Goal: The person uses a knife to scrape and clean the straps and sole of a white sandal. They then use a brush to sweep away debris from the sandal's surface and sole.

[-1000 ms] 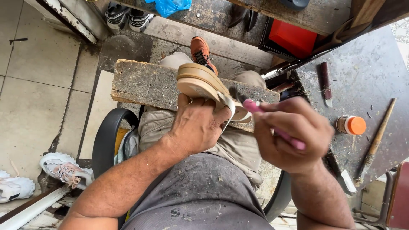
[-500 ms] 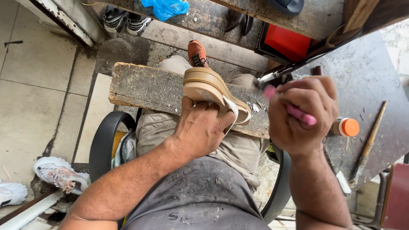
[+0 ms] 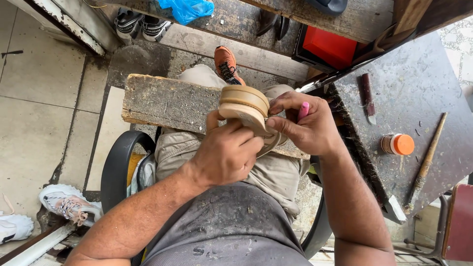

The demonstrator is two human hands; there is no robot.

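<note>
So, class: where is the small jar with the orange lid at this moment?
In the head view, the orange-lidded jar stands on the dark workbench to the person's right, beyond the right hand, between a knife and a long wooden-handled tool.

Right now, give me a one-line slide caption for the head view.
Left hand grips a tan shoe sole over a wooden board on the lap; right hand holds a pink tool against it.

A wooden board [image 3: 167, 103] lies across the person's lap; above it both hands meet on a shoe sole [image 3: 246, 106], left hand [image 3: 226, 152] below, right hand [image 3: 303, 125] beside it; on the table [image 3: 433, 74] to the right, a small jar [image 3: 398, 144] sits between a knife [image 3: 368, 96] and a long-handled tool [image 3: 426, 160].
</note>
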